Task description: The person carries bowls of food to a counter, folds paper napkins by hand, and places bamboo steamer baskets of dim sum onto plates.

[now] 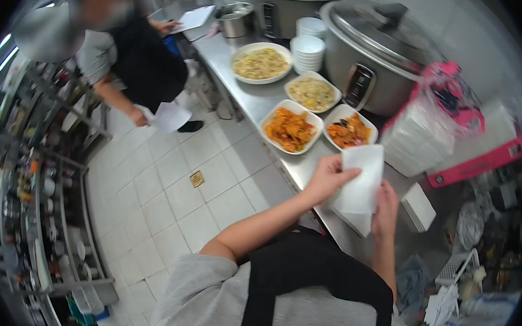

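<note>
Your left hand [331, 179] pinches the white paper [365, 162] at its left side, thumb on top, and your right hand [385, 207] grips its right edge lower down. Paper's held above the counter [255, 104], near the orange food [349, 130]; white block [418, 208] sits to the right of your right hand.

Left hand [330, 179] partly behind white paper [364, 170], co-worker's head [95, 15] blurred
</note>
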